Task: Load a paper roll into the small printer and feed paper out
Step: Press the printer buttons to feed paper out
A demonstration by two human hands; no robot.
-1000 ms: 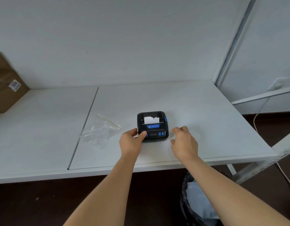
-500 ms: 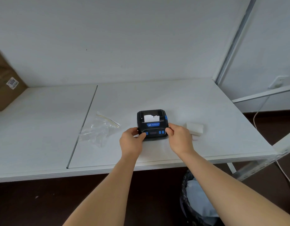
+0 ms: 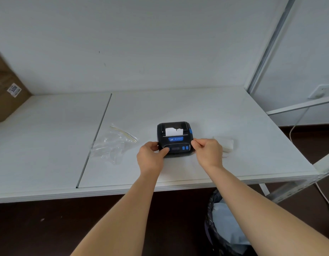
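A small black printer point(image 3: 175, 139) with blue buttons sits on the white table point(image 3: 224, 115), its lid closed. A short torn strip of white paper point(image 3: 174, 131) sticks out of its top slot. My left hand point(image 3: 150, 158) grips the printer's left front corner, thumb resting on the front panel. My right hand point(image 3: 208, 152) pinches the printer's right front corner. A white paper piece point(image 3: 226, 145) lies on the table just right of my right hand.
An empty clear zip bag point(image 3: 113, 143) lies left of the printer. A cardboard box point(image 3: 6, 93) stands at the far left against the wall. A lined waste bin point(image 3: 226, 224) sits below the table's front edge. A shelf post point(image 3: 267, 47) rises at the right.
My right hand moved left from the table to the printer's right corner, uncovering the white paper piece it had set down. My left hand stayed on the printer.
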